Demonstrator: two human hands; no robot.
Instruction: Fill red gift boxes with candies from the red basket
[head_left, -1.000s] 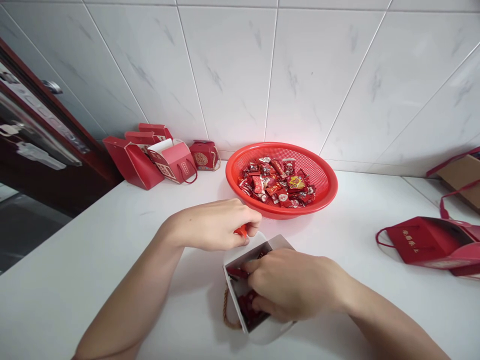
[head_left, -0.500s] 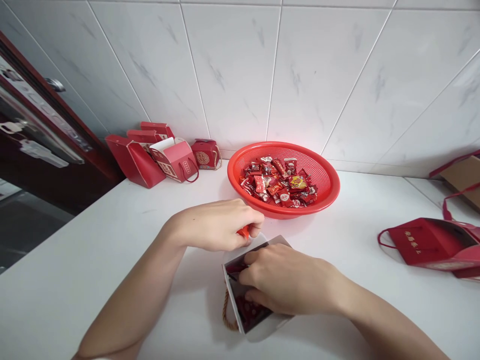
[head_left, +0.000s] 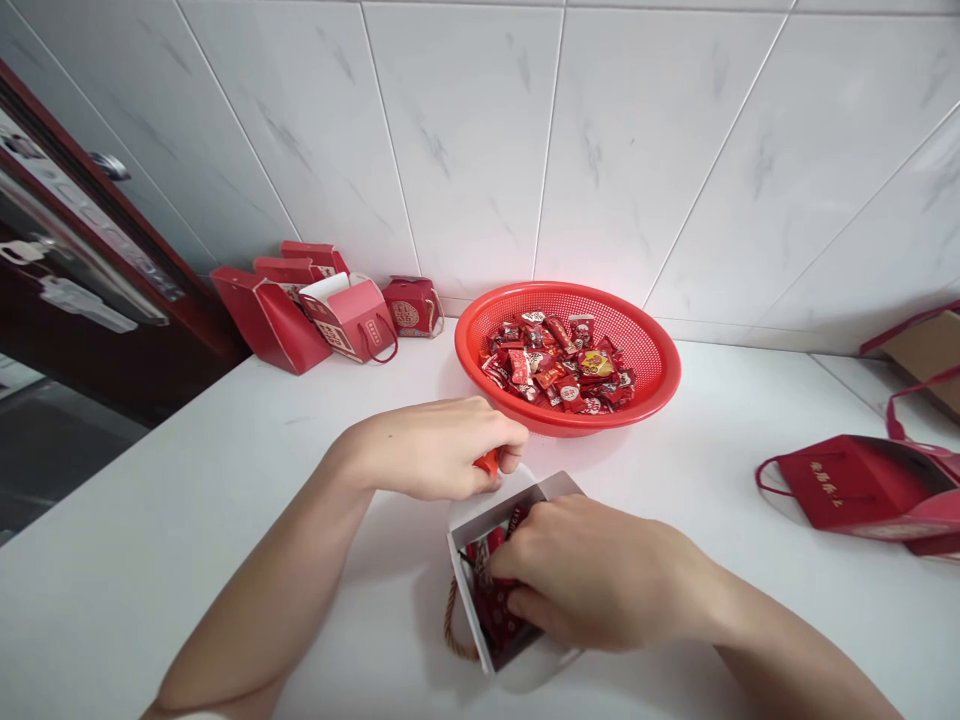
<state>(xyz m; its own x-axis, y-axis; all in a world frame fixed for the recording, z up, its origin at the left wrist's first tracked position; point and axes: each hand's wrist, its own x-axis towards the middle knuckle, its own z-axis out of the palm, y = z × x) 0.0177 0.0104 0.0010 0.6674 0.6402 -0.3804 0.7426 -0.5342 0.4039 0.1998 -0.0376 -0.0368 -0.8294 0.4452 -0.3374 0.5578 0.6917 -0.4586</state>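
My left hand is closed round a small orange-red wrapped candy, just in front of the basket and above the back edge of an open box. The fingers of my right hand reach down into this box; their tips are partly hidden, and whether they grip anything cannot be made out. Dark red wrapped candies lie inside the box, and a brown rope handle hangs from its left side. Behind my hands stands a red mesh basket with many red candies in it.
Several red gift boxes stand at the back left by the tiled wall. Another red box with a handle lies at the right, near a brown carton. A dark door with keys is at the left.
My right hand has shifted slightly to the right and down inside the box, and more of the candies in it show. My left hand has hardly moved.
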